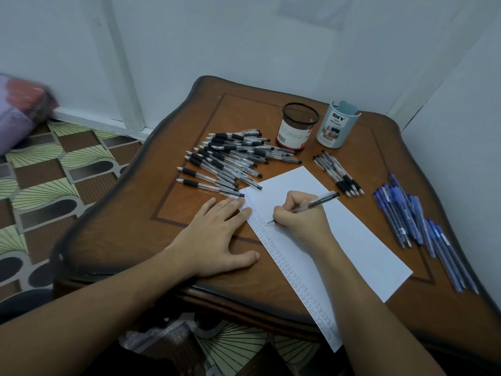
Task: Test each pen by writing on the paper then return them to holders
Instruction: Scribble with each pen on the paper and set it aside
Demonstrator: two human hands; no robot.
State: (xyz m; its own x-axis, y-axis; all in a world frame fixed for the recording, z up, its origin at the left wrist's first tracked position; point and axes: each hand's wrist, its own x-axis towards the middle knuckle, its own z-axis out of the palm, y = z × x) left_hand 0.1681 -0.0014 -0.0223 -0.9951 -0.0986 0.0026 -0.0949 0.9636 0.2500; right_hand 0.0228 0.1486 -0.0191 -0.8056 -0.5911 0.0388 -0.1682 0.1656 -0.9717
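A white sheet of paper (360,240) lies slanted on the wooden table (130,213), with rows of small written marks along its left edge. My right hand (301,218) grips a clear black pen (314,204), its tip touching the paper near those marks. My left hand (219,234) lies flat, fingers spread, pressing the paper's upper left corner. A big pile of black pens (227,158) lies behind my left hand. A black mesh holder (296,126) and a pale blue holder (337,124) stand at the back; I see no pens sticking out of either.
A small bunch of black pens (339,173) lies right of the paper's top. Several blue pens (417,226) lie along the table's right side by the wall. Patterned floor (40,185) lies to the left, with a purple bundle (19,112).
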